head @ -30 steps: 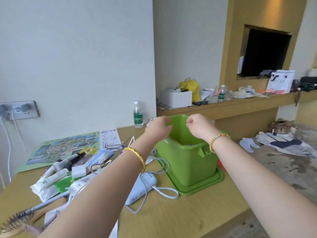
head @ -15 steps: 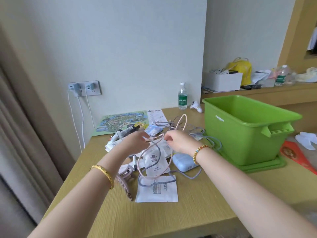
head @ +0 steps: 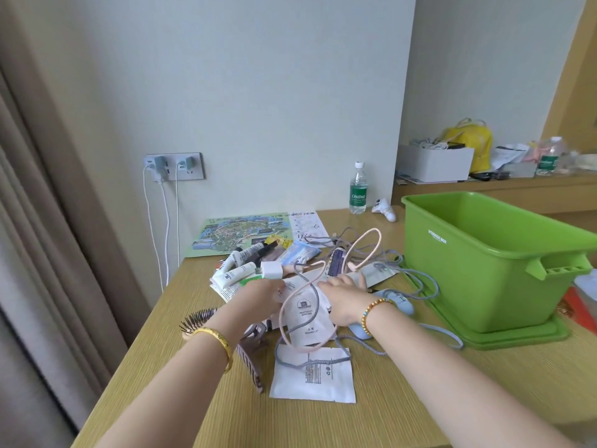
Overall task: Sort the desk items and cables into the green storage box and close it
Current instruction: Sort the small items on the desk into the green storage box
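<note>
The green storage box (head: 484, 273) stands open on its green lid (head: 523, 337) at the right of the desk. Both hands are in the pile of items left of it. My left hand (head: 258, 299) has curled fingers and pinches the pink cable (head: 368, 250), which loops up over the pile and down round a white shower-cap sachet (head: 307, 321). With its fingers stretched out, my right hand (head: 342, 295) rests on the sachets and a grey cable (head: 310, 360). A light blue device (head: 399, 302) lies just right of that hand.
In the pile are white tubes (head: 235, 273), a white charger cube (head: 270, 270), a hairbrush (head: 197, 318), a hair claw (head: 250, 360) and a flat sachet (head: 313, 376). A map (head: 239, 234) and a water bottle (head: 358, 189) stand behind. The wall socket (head: 174, 166) holds plugged cables.
My hands left the box rim and moved left to the pile, taking up the pink cable. Since half a second ago they have sunk lower onto the sachets.
</note>
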Demonstrator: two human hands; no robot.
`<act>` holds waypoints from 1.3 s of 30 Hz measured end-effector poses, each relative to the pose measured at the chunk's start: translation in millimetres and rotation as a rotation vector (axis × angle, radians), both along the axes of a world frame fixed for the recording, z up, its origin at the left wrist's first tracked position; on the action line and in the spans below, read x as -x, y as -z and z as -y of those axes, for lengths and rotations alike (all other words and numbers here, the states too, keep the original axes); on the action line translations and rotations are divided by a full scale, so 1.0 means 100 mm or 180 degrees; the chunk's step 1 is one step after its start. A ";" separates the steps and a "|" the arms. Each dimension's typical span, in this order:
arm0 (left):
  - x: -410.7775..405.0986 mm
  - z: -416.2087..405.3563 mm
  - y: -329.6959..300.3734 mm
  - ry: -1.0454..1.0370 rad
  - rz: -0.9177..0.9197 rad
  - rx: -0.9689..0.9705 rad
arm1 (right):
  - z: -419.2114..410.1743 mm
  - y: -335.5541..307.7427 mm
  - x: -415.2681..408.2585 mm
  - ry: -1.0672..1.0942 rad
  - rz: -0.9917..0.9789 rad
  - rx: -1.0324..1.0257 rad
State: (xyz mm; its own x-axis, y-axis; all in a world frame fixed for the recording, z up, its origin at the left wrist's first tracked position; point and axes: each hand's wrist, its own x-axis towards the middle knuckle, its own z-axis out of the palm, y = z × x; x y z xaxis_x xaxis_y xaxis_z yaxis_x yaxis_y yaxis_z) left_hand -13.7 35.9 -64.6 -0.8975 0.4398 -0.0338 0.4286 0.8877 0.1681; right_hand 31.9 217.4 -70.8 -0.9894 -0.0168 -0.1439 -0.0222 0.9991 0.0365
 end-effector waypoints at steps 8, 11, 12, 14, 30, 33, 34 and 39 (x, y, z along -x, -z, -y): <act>0.16 0.14 -0.03 0.0072 -0.0329 -0.0439 | -0.01 -0.09 0.00 -0.0500 -0.0509 -0.0179; 0.18 0.16 -0.08 -0.0004 -0.0439 -0.1128 | -0.07 -0.16 -0.01 -0.0566 -0.0700 -0.0058; 0.17 0.15 -0.11 -0.0091 -0.0511 -0.1343 | -0.08 -0.18 -0.03 -0.0546 -0.0876 0.0066; 0.16 0.12 -0.17 -0.0320 -0.0624 -0.1691 | -0.11 -0.20 -0.06 -0.0423 -0.1300 0.0399; 0.06 0.12 -0.75 -0.1183 -0.0436 -0.3106 | -0.18 -0.94 -0.09 -0.0348 -0.1901 0.1175; 0.08 0.19 -0.80 -0.1231 -0.0576 -0.2862 | -0.17 -1.00 -0.11 -0.0588 -0.1364 0.0743; 0.08 0.22 -0.80 -0.1286 -0.0601 -0.2973 | -0.16 -1.00 -0.11 -0.0556 -0.1503 0.0723; 0.06 0.27 -0.84 -0.1495 -0.0402 -0.4426 | -0.20 -0.98 -0.10 -0.0232 -0.2523 0.1431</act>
